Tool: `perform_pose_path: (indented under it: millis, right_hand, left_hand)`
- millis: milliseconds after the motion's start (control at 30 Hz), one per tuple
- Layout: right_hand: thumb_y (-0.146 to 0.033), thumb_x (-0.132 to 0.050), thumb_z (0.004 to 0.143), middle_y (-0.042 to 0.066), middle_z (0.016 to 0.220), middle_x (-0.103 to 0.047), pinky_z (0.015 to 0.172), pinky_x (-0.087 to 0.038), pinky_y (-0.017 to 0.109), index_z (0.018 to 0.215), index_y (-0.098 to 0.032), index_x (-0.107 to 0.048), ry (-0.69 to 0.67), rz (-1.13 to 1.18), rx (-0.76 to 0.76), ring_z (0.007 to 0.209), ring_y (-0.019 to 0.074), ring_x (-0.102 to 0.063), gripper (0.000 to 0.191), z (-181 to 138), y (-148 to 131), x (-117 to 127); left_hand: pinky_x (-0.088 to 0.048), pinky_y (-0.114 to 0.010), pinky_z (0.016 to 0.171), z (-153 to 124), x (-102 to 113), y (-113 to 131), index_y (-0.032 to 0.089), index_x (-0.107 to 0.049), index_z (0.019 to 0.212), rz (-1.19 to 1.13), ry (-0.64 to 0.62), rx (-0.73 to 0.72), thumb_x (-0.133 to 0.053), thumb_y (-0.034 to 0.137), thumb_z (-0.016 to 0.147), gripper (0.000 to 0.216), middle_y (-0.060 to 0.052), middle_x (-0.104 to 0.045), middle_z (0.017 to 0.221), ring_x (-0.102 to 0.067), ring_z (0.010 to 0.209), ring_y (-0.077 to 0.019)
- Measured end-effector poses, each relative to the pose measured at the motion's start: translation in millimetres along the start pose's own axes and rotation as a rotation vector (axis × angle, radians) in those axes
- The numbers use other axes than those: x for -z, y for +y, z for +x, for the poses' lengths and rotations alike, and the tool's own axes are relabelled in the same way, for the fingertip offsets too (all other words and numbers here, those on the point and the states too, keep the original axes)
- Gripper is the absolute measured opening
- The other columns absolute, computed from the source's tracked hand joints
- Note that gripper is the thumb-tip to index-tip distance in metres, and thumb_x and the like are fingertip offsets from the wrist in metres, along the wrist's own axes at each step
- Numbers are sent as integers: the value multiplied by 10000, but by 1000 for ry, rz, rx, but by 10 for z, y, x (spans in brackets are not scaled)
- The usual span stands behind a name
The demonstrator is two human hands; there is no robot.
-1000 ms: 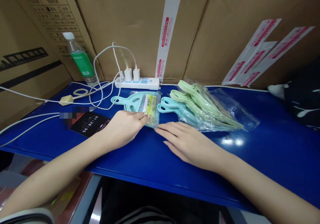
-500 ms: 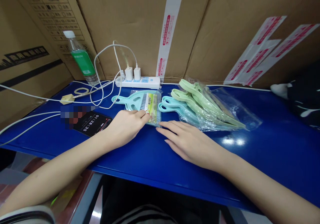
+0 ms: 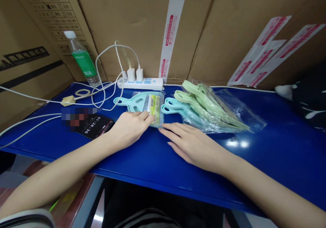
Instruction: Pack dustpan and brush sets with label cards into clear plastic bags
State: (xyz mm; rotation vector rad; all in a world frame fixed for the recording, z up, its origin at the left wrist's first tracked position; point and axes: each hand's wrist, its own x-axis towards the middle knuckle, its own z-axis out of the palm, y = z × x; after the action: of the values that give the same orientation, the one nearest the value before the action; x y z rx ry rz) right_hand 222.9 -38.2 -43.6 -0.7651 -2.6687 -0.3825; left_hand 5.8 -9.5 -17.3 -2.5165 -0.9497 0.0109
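Note:
A light-blue dustpan with a small brush and a yellow-green label card lies flat in a clear bag on the blue table. My left hand rests palm down over the bag's near edge; its fingers are loosely bent, the tips partly hidden, and do not visibly grip. Palm down at the bag's near right corner is my right hand, its fingers stretched out and apart, the fingertips at the corner. Just beyond it lies a pile of bagged dustpans, green and light blue.
Left of my left hand lies a phone with a running timer. White cables loop to a power strip at the back. A bottle leans by the cardboard wall. Dark fabric sits at the far right.
Both hands and the bagged dustpans stay in place. The phone's timer has advanced by one second.

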Motion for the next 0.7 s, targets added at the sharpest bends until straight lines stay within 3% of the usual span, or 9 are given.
perform_pose_path:
  millis: [300,433,700]
  right_hand:
    - [-131,-388,920,165,1125,-691,820,-569,403,1161,-46,-633,12,-3,1,957,253,-664,354,10,-1,-4]
    - [-132,-395,919,166,1132,-690,821,-570,402,1167,-43,-630,10,-8,0,959,252,-665,353,5,-2,-15]
    - [-132,-386,923,173,1133,-688,818,-573,401,1173,-40,-624,5,-12,4,961,245,-664,357,-1,-9,-18]
  left_hand:
    - [-503,-293,525,23,18,85,117,-567,950,77,-57,-43,-429,-7,824,224,-103,-654,917,-668,777,-227]
    - [-507,-300,536,14,20,68,110,-565,981,57,-57,-30,-475,9,799,227,-93,-654,887,-668,723,-222]
    - [-455,-291,491,-18,-18,36,124,-571,916,26,75,-26,-439,27,801,199,-66,-647,792,-639,611,-200]
